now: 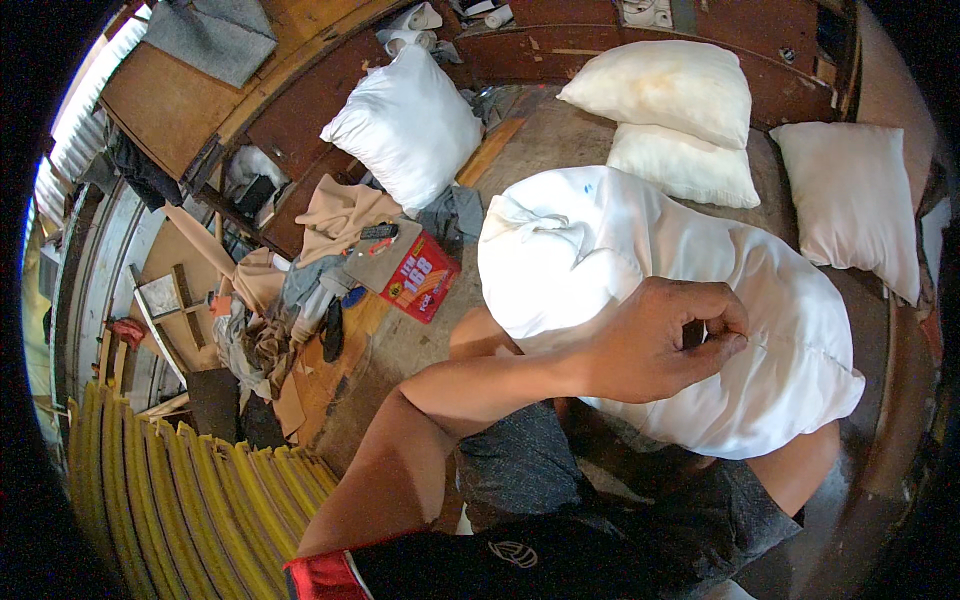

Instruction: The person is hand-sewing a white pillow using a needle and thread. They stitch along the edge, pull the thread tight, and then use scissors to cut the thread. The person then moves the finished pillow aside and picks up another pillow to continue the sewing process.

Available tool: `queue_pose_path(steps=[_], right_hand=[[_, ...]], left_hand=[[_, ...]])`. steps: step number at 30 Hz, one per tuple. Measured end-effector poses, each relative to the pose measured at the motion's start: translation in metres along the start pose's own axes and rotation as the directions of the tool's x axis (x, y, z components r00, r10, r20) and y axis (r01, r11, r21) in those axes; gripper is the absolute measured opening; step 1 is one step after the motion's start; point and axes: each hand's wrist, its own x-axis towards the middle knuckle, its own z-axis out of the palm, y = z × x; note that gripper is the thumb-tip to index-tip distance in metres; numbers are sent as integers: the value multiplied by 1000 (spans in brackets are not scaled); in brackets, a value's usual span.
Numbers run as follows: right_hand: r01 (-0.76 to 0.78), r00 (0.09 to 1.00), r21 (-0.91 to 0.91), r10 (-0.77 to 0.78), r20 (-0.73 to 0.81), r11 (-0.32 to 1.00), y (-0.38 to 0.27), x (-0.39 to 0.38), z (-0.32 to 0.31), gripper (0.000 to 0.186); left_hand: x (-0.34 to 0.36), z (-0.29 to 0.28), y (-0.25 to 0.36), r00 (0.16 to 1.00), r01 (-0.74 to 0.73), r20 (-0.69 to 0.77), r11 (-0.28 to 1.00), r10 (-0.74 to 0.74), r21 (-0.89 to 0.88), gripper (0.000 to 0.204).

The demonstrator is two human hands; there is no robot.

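Note:
A large white pillow (640, 270) lies across my lap, bunched and tied at its left end. My left hand (655, 345) reaches across from the lower left and rests on the pillow's near side. Its thumb and fingers are pinched together at a seam line on the fabric. Whatever else sits between the fingertips is too small to make out. My right hand is not visible. My bare knees show at either side under the pillow, above dark shorts (560, 480).
Several other pillows lie on the wooden floor: a white one (405, 125) at the back left, two cream ones (660, 90) (685, 165) behind, and one (850, 205) at the right. A red packet (420, 275) and heaped clothes (300, 300) lie left. Yellow corrugated sheeting (200, 500) is at lower left.

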Motion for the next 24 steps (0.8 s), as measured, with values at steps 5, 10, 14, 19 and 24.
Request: queue_pose_path(steps=[5, 10, 14, 19, 24], right_hand=[[-9, 1000, 0, 9, 4, 1000, 8, 7, -9, 38], [-14, 1000, 15, 13, 20, 1000, 14, 13, -4, 41], [-13, 1000, 29, 12, 19, 1000, 15, 12, 1, 43], [-19, 1000, 91, 18, 6, 996, 14, -12, 4, 45], [51, 995, 546, -91, 47, 836, -30, -95, -21, 48]], left_hand=[[2, -1, 2, 999, 47, 16, 999, -47, -8, 7], [1, -8, 2, 998, 55, 3, 998, -55, -41, 7], [1, -15, 4, 988, 152, 0, 973, -155, -175, 7], [4, -23, -2, 995, 90, -23, 974, -97, -210, 9], [12, -26, -3, 994, 22, -109, 1000, -22, -6, 12]])
